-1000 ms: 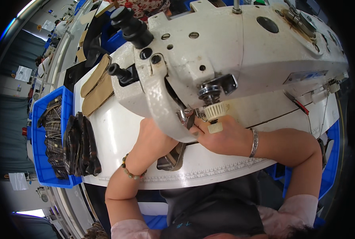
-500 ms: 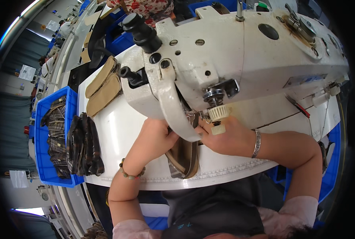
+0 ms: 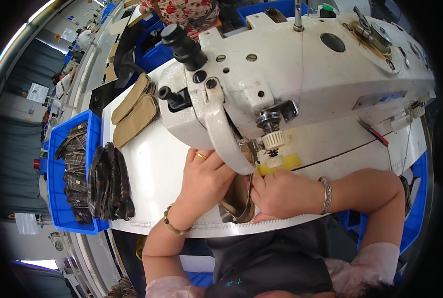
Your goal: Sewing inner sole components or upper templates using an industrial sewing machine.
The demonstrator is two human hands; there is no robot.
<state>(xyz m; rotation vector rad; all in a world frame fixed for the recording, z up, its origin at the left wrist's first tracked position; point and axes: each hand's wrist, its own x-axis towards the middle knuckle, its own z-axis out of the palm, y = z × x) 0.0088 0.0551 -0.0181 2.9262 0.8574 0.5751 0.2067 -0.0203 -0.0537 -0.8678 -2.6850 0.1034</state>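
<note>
A tan and grey-brown shoe upper (image 3: 240,198) lies under the head of a white sewing machine (image 3: 301,64), its opening toward me and a stitched or zipper-like line along its right edge. My left hand (image 3: 205,174) is closed on its left side, close to the machine's curved guard (image 3: 224,144). Pinching its right edge is my right hand (image 3: 286,193), with fingers curled just below the cream tension knob (image 3: 274,141). The guard and my fingers hide the needle and the far end of the upper.
Sole-shaped tan pieces (image 3: 136,116) lie at the table's far left. Folded plaid pieces (image 3: 108,184) rest beside a blue bin (image 3: 98,226) with more plaid pieces. Red-handled snips (image 3: 375,134) and a yellow strip (image 3: 293,161) lie on the right. Another person (image 3: 191,15) sits beyond.
My right hand has moved toward me along the upper's right edge, uncovering the yellow strip. My left hand remains on the left side, its fingers shifted. The whole view has shifted slightly.
</note>
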